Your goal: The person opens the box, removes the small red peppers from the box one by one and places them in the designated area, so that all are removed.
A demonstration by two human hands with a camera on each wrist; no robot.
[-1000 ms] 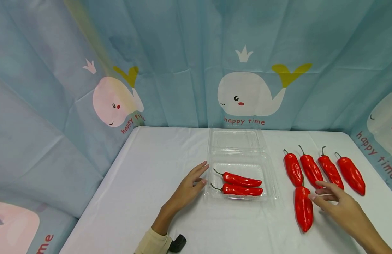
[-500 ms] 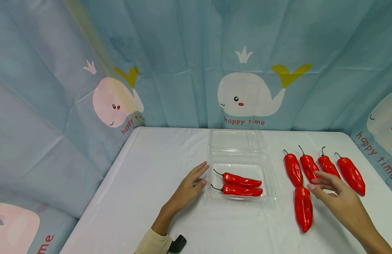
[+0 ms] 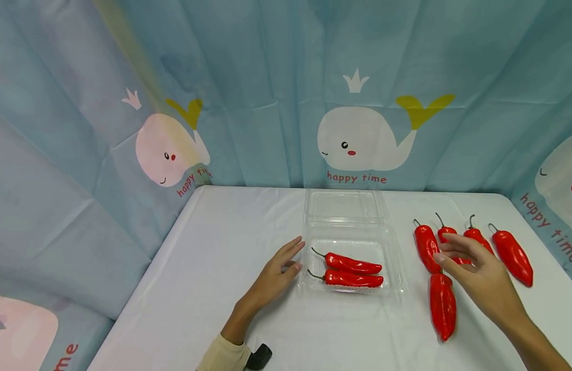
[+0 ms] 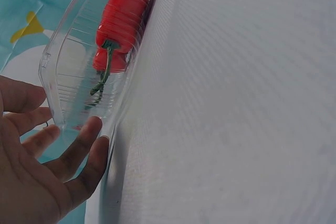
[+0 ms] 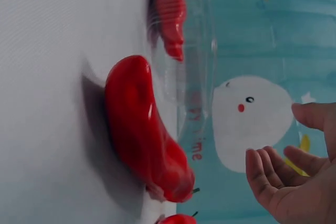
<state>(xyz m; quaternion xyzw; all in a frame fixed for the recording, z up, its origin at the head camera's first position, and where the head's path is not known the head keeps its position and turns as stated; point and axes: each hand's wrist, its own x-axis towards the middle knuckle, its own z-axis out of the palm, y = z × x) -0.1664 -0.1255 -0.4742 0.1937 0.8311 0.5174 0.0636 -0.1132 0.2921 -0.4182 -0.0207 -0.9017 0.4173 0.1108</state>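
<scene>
Two red chili peppers (image 3: 353, 278) lie side by side in a clear plastic clamshell box (image 3: 392, 247), stems to the left. My left hand (image 3: 272, 275) rests at the box's left wall with relaxed fingers; in the left wrist view its fingertips (image 4: 93, 127) are at the wall. Over the loose peppers on the right hovers my right hand (image 3: 485, 281), fingers loosely bent and holding nothing. It partly hides a red pepper (image 3: 447, 230) in the back row. Nearest it on the left are another back-row pepper (image 3: 426, 247) and the front pepper (image 3: 442, 309), large in the right wrist view.
The box's clear lid (image 3: 343, 205) lies folded back toward the curtain (image 3: 276, 144). Further right are two more red peppers, the rightmost one (image 3: 513, 257) near the edge of the white table (image 3: 198, 257). A black object (image 3: 259, 356) sits by the left sleeve.
My right hand has moved left and away from me, from above the front pepper's right side to over the back row. The left hand, box and peppers stay put.
</scene>
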